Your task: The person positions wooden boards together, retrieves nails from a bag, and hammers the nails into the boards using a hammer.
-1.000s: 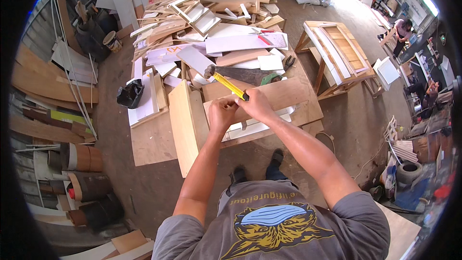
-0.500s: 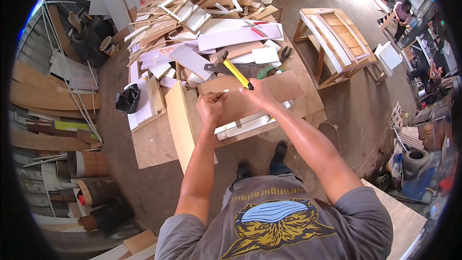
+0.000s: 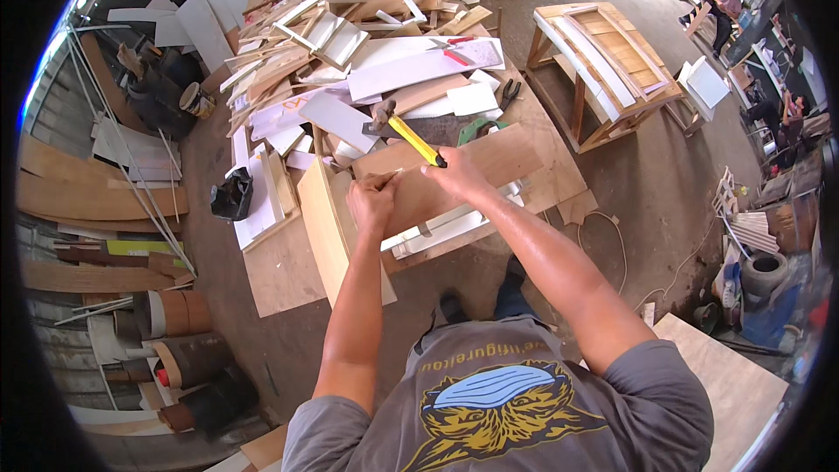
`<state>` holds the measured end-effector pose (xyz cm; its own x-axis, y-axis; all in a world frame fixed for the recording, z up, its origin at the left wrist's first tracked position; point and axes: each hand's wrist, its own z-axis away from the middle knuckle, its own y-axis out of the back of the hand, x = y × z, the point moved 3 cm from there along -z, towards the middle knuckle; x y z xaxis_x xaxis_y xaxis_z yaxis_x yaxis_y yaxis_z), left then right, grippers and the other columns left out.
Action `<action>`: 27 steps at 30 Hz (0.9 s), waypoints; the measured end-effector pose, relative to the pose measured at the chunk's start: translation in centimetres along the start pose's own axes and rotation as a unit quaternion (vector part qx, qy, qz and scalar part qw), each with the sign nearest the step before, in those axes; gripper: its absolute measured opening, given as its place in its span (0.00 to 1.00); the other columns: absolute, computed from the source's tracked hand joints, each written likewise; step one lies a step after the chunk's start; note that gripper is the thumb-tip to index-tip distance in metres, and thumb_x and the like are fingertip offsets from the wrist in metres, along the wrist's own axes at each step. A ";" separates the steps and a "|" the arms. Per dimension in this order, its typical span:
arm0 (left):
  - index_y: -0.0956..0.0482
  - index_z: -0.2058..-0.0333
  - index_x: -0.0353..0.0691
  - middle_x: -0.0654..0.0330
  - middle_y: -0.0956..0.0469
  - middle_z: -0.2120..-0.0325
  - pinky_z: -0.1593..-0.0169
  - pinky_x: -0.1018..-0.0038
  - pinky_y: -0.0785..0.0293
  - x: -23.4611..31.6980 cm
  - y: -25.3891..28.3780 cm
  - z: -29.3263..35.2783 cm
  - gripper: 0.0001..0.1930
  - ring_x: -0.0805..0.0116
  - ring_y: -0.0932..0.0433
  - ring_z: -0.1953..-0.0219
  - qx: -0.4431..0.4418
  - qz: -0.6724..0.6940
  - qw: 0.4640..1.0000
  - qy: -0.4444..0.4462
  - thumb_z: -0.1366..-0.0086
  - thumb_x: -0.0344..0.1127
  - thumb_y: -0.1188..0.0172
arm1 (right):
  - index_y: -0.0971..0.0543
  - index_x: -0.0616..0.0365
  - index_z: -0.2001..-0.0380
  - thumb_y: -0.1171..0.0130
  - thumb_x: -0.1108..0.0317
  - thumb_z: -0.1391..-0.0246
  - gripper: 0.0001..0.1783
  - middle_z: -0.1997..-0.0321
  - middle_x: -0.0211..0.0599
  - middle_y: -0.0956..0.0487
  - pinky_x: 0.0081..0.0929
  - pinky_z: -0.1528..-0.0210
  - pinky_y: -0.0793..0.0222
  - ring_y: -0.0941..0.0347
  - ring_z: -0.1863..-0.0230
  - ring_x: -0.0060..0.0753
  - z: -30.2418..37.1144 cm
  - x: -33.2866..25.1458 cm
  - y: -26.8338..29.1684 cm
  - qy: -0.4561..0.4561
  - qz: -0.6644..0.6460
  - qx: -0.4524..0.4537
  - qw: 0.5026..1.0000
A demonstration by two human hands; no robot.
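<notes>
My right hand (image 3: 458,177) grips a hammer (image 3: 412,139) by its yellow and black handle, its metal head up and to the left, beyond my left hand. My left hand (image 3: 371,201) is closed in a pinch at the left end of a brown wooden board (image 3: 489,162). Something small and pale shows at its fingertips, too small to name. At that end of the board, a light wooden panel (image 3: 325,218) stands on edge. White strips (image 3: 450,232) lie beneath the board's near side. Just beyond is a handsaw (image 3: 437,129) with a green handle.
Wood offcuts (image 3: 350,9) pile up over the far part of the worktable (image 3: 275,284). Red-handled tools (image 3: 454,56) and pliers (image 3: 509,94) lie there too. A black bag (image 3: 232,195) sits at the left edge. Another wooden table (image 3: 603,70) stands right; two people are farther off.
The hammer has come slightly left and down, closer to the board. My left hand keeps its pinch at the board's end. The whole view has shifted a little.
</notes>
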<state>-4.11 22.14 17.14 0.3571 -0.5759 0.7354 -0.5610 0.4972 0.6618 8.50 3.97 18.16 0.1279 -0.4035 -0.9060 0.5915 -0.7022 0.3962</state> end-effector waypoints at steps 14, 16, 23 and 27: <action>0.05 0.60 0.54 0.67 0.10 0.61 0.45 0.60 0.23 0.8 0.4 0.6 0.12 0.57 0.19 0.55 0.011 -0.042 0.998 -0.038 0.38 0.49 0.25 | 0.22 0.64 0.66 0.32 0.57 0.36 0.19 0.78 0.32 0.28 0.38 0.70 0.35 0.30 0.74 0.27 1.2 -1.0 -0.1 0.032 -0.013 0.034 0.999; 0.05 0.59 0.54 0.68 0.10 0.60 0.44 0.60 0.25 0.8 0.2 0.6 0.12 0.57 0.20 0.54 0.008 -0.049 0.998 -0.035 0.37 0.50 0.26 | 0.19 0.68 0.52 0.33 0.54 0.38 0.25 0.67 0.53 0.17 0.49 0.58 0.26 0.17 0.62 0.51 0.9 -0.7 0.0 -0.007 0.017 0.003 1.000; 0.05 0.59 0.54 0.71 0.10 0.58 0.41 0.61 0.29 1.5 0.6 1.0 0.13 0.59 0.21 0.51 0.007 -0.065 0.998 -0.024 0.36 0.51 0.27 | 0.21 0.68 0.56 0.33 0.53 0.38 0.24 0.65 0.56 0.17 0.51 0.57 0.26 0.18 0.60 0.57 1.3 -0.8 -0.4 -0.004 0.048 0.021 0.999; 0.05 0.59 0.54 0.70 0.10 0.58 0.42 0.60 0.29 1.6 0.4 0.8 0.13 0.59 0.21 0.52 0.006 -0.060 0.998 -0.028 0.36 0.52 0.27 | 0.24 0.65 0.67 0.31 0.55 0.37 0.21 0.77 0.40 0.25 0.43 0.67 0.33 0.27 0.73 0.35 0.9 -0.1 -0.6 0.043 0.043 0.073 0.995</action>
<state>-4.42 20.90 18.48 0.3796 -0.6672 0.6409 -0.5259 0.4143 0.7428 7.38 3.88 18.20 0.2438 -0.4183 -0.8750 0.4539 -0.7481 0.4841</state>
